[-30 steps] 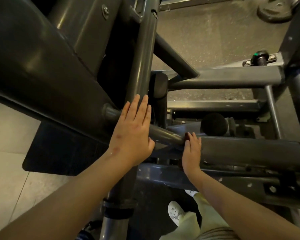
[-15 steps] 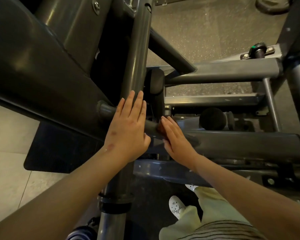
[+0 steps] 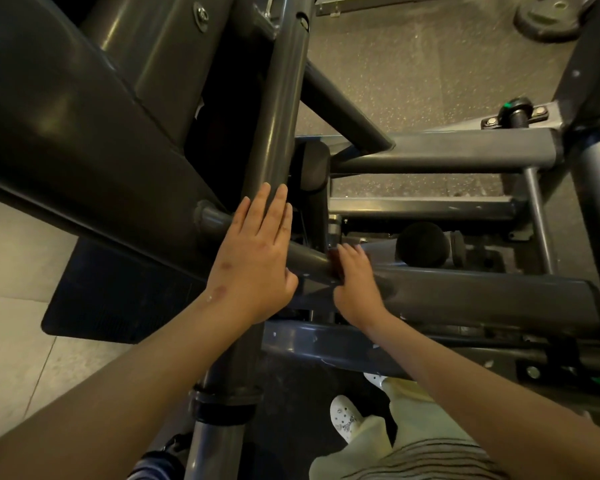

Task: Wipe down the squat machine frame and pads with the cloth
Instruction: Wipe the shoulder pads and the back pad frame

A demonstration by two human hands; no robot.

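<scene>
The dark grey squat machine frame [image 3: 281, 109] fills the view, with a vertical post in the middle and a short round crossbar [image 3: 309, 263] running right from it. My left hand [image 3: 253, 261] lies flat with straight fingers against the post and crossbar. My right hand [image 3: 355, 282] curls over the crossbar where it joins a thick grey beam [image 3: 482, 292], pressing a dark reddish cloth [image 3: 335, 263] under its fingers. Only a small edge of the cloth shows. A black pad [image 3: 312, 164] sits just behind the post.
A black foam roller [image 3: 423, 247] lies behind the beam. More frame tubes [image 3: 440, 154] cross to the right. A black floor mat [image 3: 118, 289] lies at the left on pale tiles. A weight plate [image 3: 548, 19] rests at the top right. My white shoes [image 3: 345, 420] stand below.
My right hand slid left along the crossbar with the cloth, then back a little to the right toward the beam joint. My left hand stays flat on the post.
</scene>
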